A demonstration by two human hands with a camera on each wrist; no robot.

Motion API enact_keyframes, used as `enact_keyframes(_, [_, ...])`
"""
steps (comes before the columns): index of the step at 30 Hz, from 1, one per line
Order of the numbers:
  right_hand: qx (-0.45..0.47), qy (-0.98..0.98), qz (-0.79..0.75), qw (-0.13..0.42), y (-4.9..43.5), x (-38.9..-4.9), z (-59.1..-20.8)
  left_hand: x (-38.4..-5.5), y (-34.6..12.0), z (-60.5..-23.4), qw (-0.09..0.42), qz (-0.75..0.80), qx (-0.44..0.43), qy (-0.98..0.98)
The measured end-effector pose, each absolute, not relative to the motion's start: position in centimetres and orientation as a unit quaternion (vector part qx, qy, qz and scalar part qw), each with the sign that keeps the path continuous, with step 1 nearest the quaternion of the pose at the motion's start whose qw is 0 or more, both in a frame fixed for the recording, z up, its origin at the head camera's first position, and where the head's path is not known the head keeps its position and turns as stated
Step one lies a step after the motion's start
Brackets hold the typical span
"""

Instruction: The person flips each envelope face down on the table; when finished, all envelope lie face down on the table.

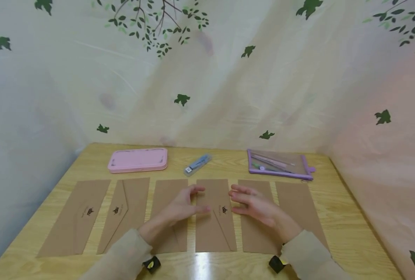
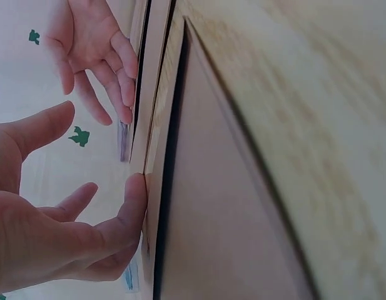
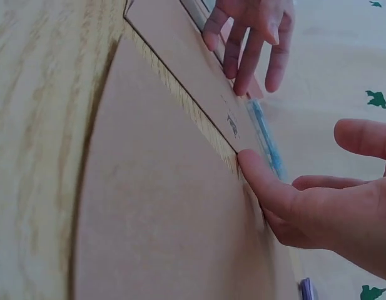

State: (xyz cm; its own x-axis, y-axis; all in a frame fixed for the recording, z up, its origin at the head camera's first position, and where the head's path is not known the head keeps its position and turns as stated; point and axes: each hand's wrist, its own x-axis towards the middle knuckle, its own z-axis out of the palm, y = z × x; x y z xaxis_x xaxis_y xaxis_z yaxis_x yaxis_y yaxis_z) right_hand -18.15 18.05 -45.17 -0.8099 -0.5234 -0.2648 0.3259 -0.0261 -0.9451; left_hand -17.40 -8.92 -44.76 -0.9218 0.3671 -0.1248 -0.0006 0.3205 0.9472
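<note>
Brown paper envelopes lie in a row across the wooden table. My left hand (image 1: 183,204) is over the third envelope from the left (image 1: 163,188), its fingers loosely bent and reaching towards the fourth envelope (image 1: 211,194), which bears a small black crown print. Over the fifth envelope (image 1: 258,239) is my right hand (image 1: 258,204), fingers extended towards the same crown-printed one. Neither hand holds anything. In the wrist views, fingertips of the left hand (image 2: 86,237) and the right hand (image 3: 311,206) are at or very near the envelopes; contact is hard to tell.
Two more envelopes, one (image 1: 65,221) at the far left and one beside it (image 1: 137,202), show crown prints; another (image 1: 298,206) lies far right. Behind the row are a pink case (image 1: 137,160), a small blue packet (image 1: 197,164) and a purple-edged clear pouch (image 1: 281,163). Leaf-patterned curtain (image 1: 214,77) surrounds the table.
</note>
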Motion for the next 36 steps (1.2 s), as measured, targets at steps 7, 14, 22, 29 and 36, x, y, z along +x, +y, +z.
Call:
enact_keyframes(7, [-0.062, 0.619, -0.723, 0.301, 17.80, -18.01, -44.92, -17.27, -9.02, -44.63, 0.164, 0.570, 0.121, 0.796])
enact_keyframes(14, [-0.067, 0.623, -0.721, 0.297, 17.73, -17.84, -44.71, -17.07, -9.12, -44.78, 0.162, 0.569, 0.126, 0.796])
enact_keyframes(22, [-0.075, 0.623, -0.722, 0.291, 17.65, -17.89, -44.70, -17.11, -9.41, -44.77, 0.166, 0.570, 0.136, 0.793])
enact_keyframes(29, [-0.063, 0.613, -0.730, 0.295, 17.97, -17.66, -44.74, -17.14, -9.26, -45.21, 0.166, 0.571, 0.128, 0.794])
enact_keyframes(36, [-0.063, 0.601, -0.741, 0.294, 18.11, -17.86, -44.48, -17.12, -9.05, -44.86, 0.162, 0.570, 0.125, 0.796])
